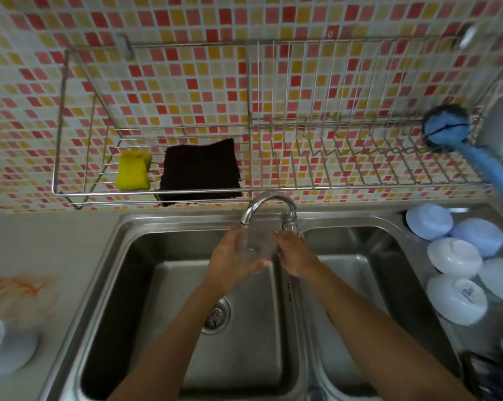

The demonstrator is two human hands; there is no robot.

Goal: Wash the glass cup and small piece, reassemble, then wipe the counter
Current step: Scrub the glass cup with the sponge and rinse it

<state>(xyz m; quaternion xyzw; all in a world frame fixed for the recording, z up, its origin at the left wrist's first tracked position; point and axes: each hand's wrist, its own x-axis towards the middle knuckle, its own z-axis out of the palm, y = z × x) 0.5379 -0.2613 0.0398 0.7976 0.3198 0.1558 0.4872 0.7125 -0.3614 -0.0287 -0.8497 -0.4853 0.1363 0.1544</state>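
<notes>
Two bare forearms reach over the steel double sink (169,227), which serves here as the landmark. Nearest, in the floor of its left basin, sits the round drain strainer (217,314). On the surface (50,250) left of the sink, white dishes (4,345) lie at the near edge, and beyond them is an orange smear (18,285). On the drainboard right of the sink, several white and pale blue bowls (458,273) stand upside down, touching one another.

Above the far part of the left basin, the left hand (230,261) grips the glass cup (254,247), fingers curled round its side and base, the cup tilted with its mouth up under the spout of the faucet (269,209). The right hand (295,253) is just beside the cup, fingers loosely extended and touching its right side near the rim, grasping nothing. Whether water is running is too faint to tell.

Behind the sink, the chrome faucet arches toward the left basin. Above it a wire rack (273,186) hangs on the mosaic tiled wall (186,18). On the rack, over the left basin, lie a yellow sponge (133,170) and just beside it a dark cloth (201,172). At the rack's right end, above the drainboard, rests a blue dish brush (458,140).
</notes>
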